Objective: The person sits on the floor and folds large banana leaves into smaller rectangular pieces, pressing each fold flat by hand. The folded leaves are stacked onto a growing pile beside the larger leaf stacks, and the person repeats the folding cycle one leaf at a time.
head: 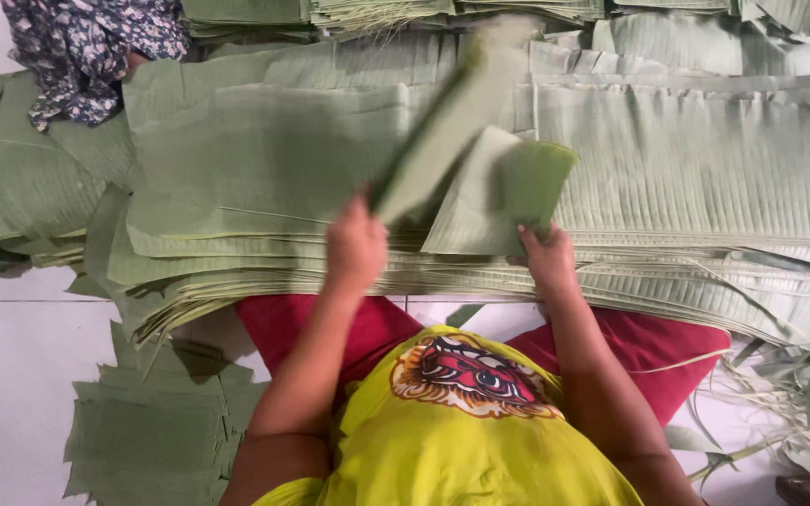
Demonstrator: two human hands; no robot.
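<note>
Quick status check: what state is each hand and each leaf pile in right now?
Left hand: raised, grip closed on a leaf strip, motion-blurred.
Right hand: pinching the edge of a folded leaf piece.
Big banana leaf stack: lying flat, layered, edges fraying.
Cut leaf pile: flat on the tiled floor.

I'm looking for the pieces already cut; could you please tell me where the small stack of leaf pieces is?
In the head view, the small stack of leaf pieces lies on the white tiled floor at lower left, beside the person's left arm and below the big leaf pile.
</note>
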